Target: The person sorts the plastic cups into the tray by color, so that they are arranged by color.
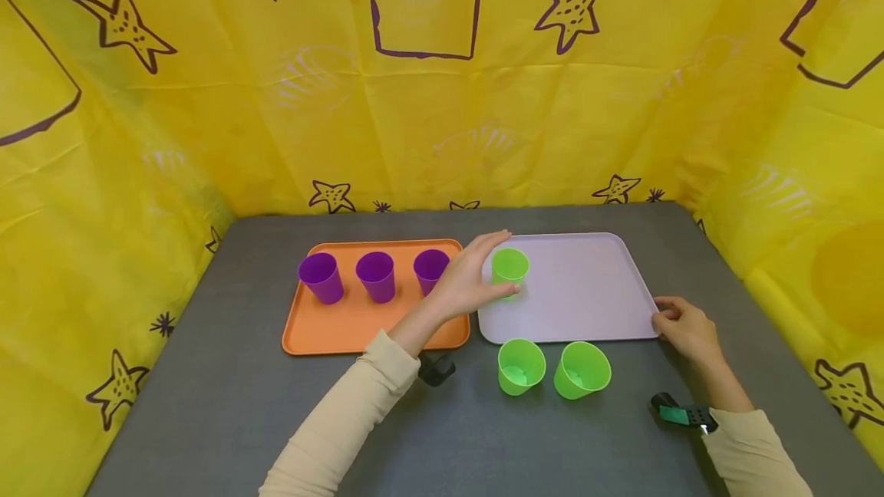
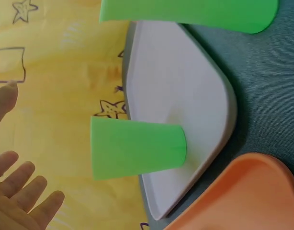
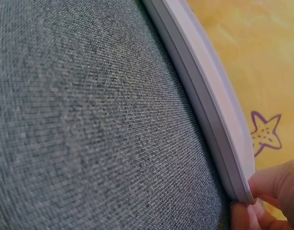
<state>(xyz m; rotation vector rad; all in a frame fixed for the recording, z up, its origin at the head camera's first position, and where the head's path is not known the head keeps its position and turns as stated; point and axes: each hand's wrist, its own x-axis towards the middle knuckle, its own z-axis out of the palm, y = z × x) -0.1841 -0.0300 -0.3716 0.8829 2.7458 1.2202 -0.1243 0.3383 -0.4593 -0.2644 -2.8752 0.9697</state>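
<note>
A green cup (image 1: 509, 264) stands upright near the left end of the lavender tray (image 1: 573, 290). My left hand (image 1: 464, 282) is beside this cup, thumb and fingers spread. In the left wrist view, a gap shows between the fingers (image 2: 37, 191) and the cup (image 2: 137, 148). With thumb and fingertips, my right hand (image 1: 693, 334) pinches the tray's near right corner, as the right wrist view shows at the tray rim (image 3: 211, 103). Two more green cups, one on the left (image 1: 521, 366) and one on the right (image 1: 582, 370), stand on the grey table in front of the tray.
Left of the lavender tray lies an orange tray (image 1: 345, 328) with three purple cups in a row: a left cup (image 1: 322, 279), a middle cup (image 1: 376, 278) and a right cup (image 1: 430, 267) partly behind my left hand. A yellow patterned cloth (image 1: 414, 136) encloses the table.
</note>
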